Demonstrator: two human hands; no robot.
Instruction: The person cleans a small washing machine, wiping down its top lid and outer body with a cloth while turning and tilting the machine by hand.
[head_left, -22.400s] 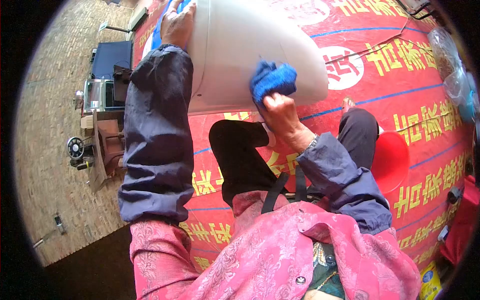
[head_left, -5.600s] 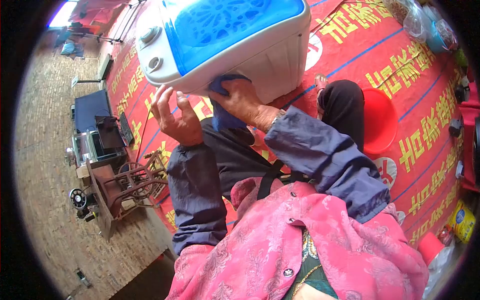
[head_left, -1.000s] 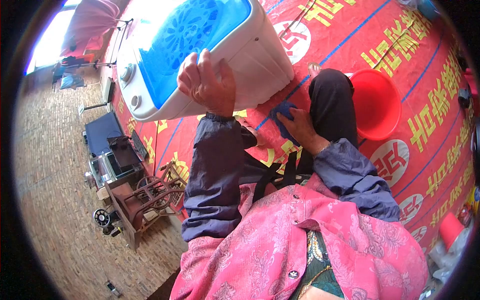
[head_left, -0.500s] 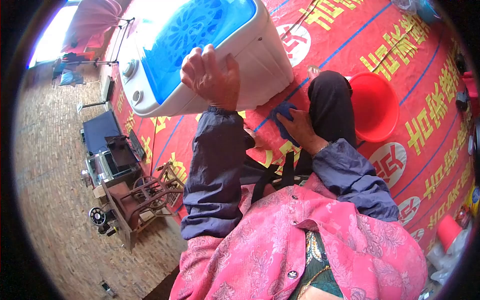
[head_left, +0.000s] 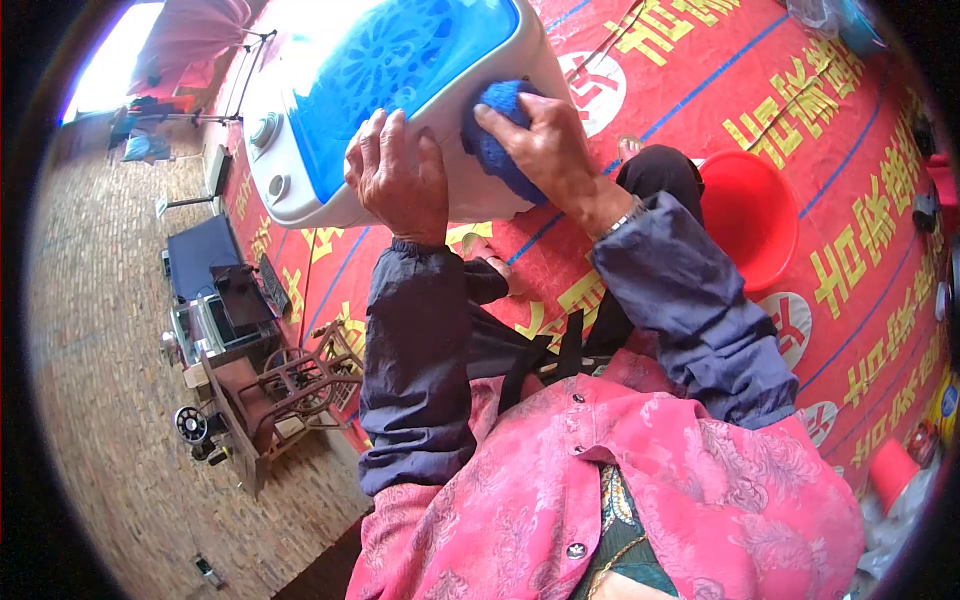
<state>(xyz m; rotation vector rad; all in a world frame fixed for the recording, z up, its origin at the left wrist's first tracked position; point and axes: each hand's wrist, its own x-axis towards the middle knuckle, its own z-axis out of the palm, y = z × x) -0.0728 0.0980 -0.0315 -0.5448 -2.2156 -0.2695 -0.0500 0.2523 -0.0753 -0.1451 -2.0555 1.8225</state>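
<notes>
A small white washing machine (head_left: 465, 200) with a translucent blue lid (head_left: 335, 125) stands tilted in view in front of me. My left hand (head_left: 400, 185) grips its upper edge, fingers bent over the rim by the lid and thumb on the white side. In my right hand (head_left: 560, 160) is a bunched blue cloth (head_left: 497, 165), pressed against the white side panel to the right of my left hand. Two knobs (head_left: 264, 130) sit on the machine's left end.
A red bucket (head_left: 755, 215) stands beside my knee on the red sheet (head_left: 680, 100) with yellow characters. At left, a treadle sewing machine (head_left: 265, 410) stands by the brick wall (head_left: 110, 350). Another red container (head_left: 890, 475) and plastic bags lie at lower right.
My right hand has lifted the blue cloth from beside my knee up onto the washing machine's side. My left hand has shifted slightly left and down along the edge.
</notes>
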